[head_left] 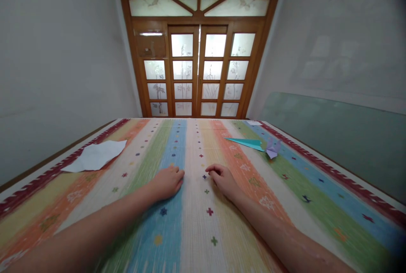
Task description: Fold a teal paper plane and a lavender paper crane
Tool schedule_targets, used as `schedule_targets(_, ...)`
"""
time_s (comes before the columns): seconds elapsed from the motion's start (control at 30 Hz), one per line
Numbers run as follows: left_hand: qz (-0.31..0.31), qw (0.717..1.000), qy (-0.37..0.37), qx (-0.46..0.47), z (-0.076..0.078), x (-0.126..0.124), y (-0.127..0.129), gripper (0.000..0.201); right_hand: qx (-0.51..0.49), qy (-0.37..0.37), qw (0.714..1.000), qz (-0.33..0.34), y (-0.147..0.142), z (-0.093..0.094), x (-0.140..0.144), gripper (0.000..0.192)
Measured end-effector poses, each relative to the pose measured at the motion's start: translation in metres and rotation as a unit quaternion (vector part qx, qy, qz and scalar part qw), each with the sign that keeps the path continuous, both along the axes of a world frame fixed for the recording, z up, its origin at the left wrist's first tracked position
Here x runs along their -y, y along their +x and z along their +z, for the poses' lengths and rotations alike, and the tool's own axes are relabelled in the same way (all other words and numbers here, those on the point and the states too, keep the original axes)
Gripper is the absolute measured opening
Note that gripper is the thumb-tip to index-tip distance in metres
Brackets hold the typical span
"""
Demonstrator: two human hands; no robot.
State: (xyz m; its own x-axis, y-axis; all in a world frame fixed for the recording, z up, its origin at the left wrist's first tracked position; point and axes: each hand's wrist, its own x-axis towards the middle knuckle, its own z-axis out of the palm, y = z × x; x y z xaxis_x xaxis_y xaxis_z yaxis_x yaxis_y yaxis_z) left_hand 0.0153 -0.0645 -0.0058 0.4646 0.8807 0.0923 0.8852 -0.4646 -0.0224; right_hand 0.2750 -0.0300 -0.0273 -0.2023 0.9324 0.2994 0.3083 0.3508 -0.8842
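Observation:
My left hand (167,181) rests on the striped, many-coloured cloth (196,222) with its fingers curled under, holding nothing. My right hand (222,178) lies a short way to its right, also loosely curled and empty, knuckles up. Both forearms stretch across the cloth toward me. A folded teal paper shape (245,142) and a small lilac folded paper figure (272,149) sit further off to the right, beyond my right hand. A white sheet of paper (97,156) lies at the left edge, away from my left hand.
The cloth covers a wide table with a dark red patterned border (333,171). A wooden door with frosted glass panes (198,70) stands behind the table. A greenish glass panel (333,133) leans along the right wall.

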Motion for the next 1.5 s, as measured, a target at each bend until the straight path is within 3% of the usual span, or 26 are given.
schedule_targets(0.17,0.177,0.982,0.056,-0.041,0.026,-0.033,-0.094,0.028,-0.006,-0.009,1.000,0.008,0.001,0.001,-0.001,0.022)
schedule_targets(0.33,0.350,0.930,0.086,-0.068,0.040,-0.026,-0.189,0.041,-0.012,-0.019,1.000,0.008,0.001,0.000,-0.002,0.022)
schedule_targets(0.43,0.423,0.902,0.057,-0.071,0.036,-0.013,-0.227,0.047,-0.014,-0.025,1.000,0.009,0.000,-0.001,-0.003,0.022)
schedule_targets(0.53,0.435,0.898,0.006,-0.068,0.032,-0.005,-0.243,0.037,-0.014,-0.031,0.999,0.009,0.000,-0.001,-0.003,0.021)
schedule_targets(0.63,0.418,0.906,0.011,-0.063,0.032,-0.007,-0.230,0.034,-0.014,-0.035,0.999,0.009,-0.001,0.000,-0.002,0.021)
schedule_targets(0.7,0.390,0.919,0.021,-0.055,0.033,-0.010,-0.204,0.036,-0.013,-0.037,0.999,0.011,-0.002,0.000,-0.001,0.020)
schedule_targets(0.83,0.306,0.951,0.043,-0.021,0.031,-0.007,-0.112,0.039,-0.017,-0.033,0.999,0.020,-0.003,-0.002,-0.001,0.024)
schedule_targets(0.97,0.144,0.985,0.038,0.091,0.039,0.026,-0.001,0.039,-0.033,-0.043,0.998,0.043,-0.003,-0.003,0.001,0.036)
schedule_targets(1.03,0.076,0.983,-0.005,0.168,0.048,0.047,0.040,0.035,-0.048,-0.073,0.995,0.044,0.000,-0.003,0.001,0.045)
schedule_targets(1.1,-0.020,0.968,-0.099,0.232,0.057,0.061,0.063,0.035,-0.069,-0.099,0.992,0.043,0.003,-0.003,0.000,0.053)
schedule_targets(1.2,-0.075,0.947,-0.135,0.280,0.061,0.062,0.062,0.031,-0.090,-0.110,0.989,0.040,0.007,-0.004,-0.002,0.060)
schedule_targets(1.27,-0.043,0.945,-0.114,0.303,0.054,0.051,0.045,0.031,-0.086,-0.109,0.990,0.036,0.007,-0.005,-0.003,0.063)
schedule_targets(1.37,0.071,0.942,-0.010,0.329,0.031,0.027,0.011,0.030,-0.067,-0.100,0.992,0.036,0.003,-0.005,-0.002,0.061)
schedule_targets(1.43,0.098,0.934,-0.036,0.341,0.015,0.016,-0.006,0.028,-0.054,-0.088,0.994,0.035,0.001,-0.004,-0.001,0.056)
schedule_targets(1.5,0.085,0.930,-0.084,0.349,0.004,0.010,-0.015,0.028,-0.047,-0.077,0.995,0.033,0.000,-0.003,0.000,0.048)
